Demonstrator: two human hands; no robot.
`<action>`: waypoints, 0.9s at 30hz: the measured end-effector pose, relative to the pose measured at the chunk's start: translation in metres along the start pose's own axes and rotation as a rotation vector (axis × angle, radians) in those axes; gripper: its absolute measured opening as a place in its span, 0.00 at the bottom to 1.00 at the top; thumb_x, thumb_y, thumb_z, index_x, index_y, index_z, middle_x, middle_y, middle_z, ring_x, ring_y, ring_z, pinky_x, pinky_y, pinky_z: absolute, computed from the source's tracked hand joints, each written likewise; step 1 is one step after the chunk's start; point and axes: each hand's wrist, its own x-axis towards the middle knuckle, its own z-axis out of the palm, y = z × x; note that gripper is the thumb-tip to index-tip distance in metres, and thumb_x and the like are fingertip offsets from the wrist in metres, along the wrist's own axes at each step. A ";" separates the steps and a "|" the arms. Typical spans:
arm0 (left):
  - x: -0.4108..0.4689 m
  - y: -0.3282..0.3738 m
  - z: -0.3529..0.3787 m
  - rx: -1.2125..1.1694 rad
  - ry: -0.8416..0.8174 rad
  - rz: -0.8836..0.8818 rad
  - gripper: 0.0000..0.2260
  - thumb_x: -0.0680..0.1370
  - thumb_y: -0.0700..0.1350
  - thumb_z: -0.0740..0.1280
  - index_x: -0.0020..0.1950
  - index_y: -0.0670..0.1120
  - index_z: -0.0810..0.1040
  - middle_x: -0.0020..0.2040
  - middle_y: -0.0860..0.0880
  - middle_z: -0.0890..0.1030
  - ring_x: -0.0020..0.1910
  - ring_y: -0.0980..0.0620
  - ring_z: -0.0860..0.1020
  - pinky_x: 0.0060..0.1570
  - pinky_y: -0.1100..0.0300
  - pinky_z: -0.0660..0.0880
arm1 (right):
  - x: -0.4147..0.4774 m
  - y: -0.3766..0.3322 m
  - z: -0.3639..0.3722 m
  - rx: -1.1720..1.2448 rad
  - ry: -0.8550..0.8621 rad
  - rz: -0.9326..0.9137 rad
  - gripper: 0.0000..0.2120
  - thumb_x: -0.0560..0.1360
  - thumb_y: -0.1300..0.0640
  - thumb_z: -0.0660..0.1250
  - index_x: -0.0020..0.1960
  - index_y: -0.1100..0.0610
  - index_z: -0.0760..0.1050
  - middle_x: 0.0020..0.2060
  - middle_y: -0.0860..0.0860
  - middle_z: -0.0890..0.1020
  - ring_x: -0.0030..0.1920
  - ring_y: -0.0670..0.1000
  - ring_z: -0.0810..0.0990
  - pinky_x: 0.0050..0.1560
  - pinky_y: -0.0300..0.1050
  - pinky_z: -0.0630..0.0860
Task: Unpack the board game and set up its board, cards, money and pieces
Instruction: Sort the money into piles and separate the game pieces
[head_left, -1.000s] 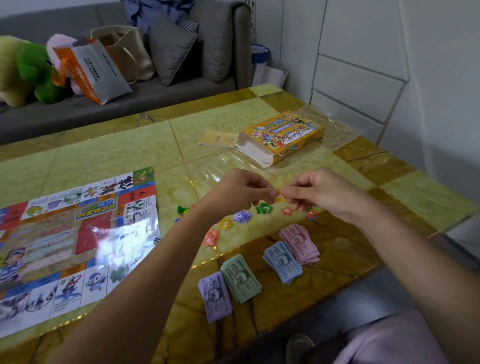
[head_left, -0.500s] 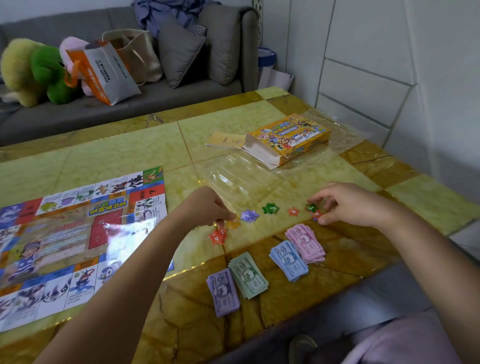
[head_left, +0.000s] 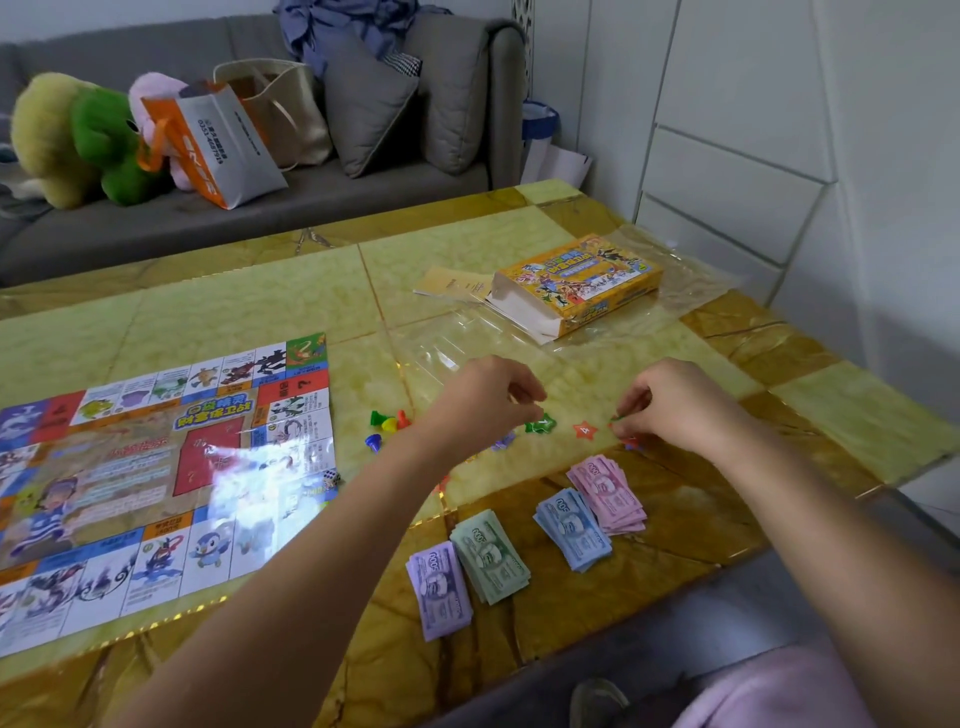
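Both hands are down over the near right part of the tabletop (head_left: 519, 244), set apart from each other with a red star token (head_left: 584, 429) lying between them. The left hand (head_left: 488, 400) has its fingers curled just above a green star token (head_left: 540, 425); whether it holds anything cannot be told from this angle. A purple star token (head_left: 504, 441) peeks out from under that wrist. The right hand (head_left: 675, 405) has thumb and fingertips drawn together on what looks like a small green piece (head_left: 616, 419), though it is too small to be sure. The game board (head_left: 156, 467) lies unfolded and flat on the left of the tabletop, with dice (head_left: 330, 478) at its right edge. Just right of it stand four pawns: green (head_left: 376, 417), yellow (head_left: 388, 423), red (head_left: 401, 418) and blue (head_left: 372, 441). Near the front edge lie four stacks of play money: purple (head_left: 441, 587), green (head_left: 491, 556), blue (head_left: 571, 530) and pink (head_left: 608, 493). Farther back the yellow game box (head_left: 582, 283) lies on clear plastic wrap (head_left: 691, 280), a paper sheet (head_left: 452, 283) beside it.
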 end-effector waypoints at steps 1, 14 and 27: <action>0.002 0.006 0.006 0.024 -0.025 0.036 0.08 0.74 0.42 0.71 0.52 0.46 0.83 0.44 0.52 0.82 0.40 0.59 0.77 0.40 0.70 0.71 | 0.001 0.000 0.000 0.011 -0.016 0.019 0.09 0.64 0.57 0.80 0.40 0.55 0.80 0.35 0.48 0.79 0.39 0.49 0.78 0.32 0.38 0.68; 0.017 0.031 0.034 -0.200 -0.010 -0.001 0.07 0.74 0.48 0.72 0.49 0.46 0.84 0.38 0.53 0.82 0.30 0.64 0.75 0.28 0.75 0.68 | -0.007 0.008 -0.014 0.658 -0.061 -0.001 0.06 0.70 0.68 0.72 0.44 0.61 0.79 0.33 0.53 0.83 0.32 0.49 0.81 0.32 0.34 0.77; 0.015 -0.007 0.002 -0.092 0.002 -0.222 0.07 0.76 0.43 0.69 0.42 0.40 0.84 0.38 0.47 0.84 0.27 0.60 0.73 0.21 0.74 0.66 | -0.010 0.014 -0.016 -0.009 -0.194 -0.171 0.21 0.67 0.53 0.77 0.60 0.49 0.79 0.42 0.37 0.74 0.40 0.36 0.71 0.38 0.28 0.64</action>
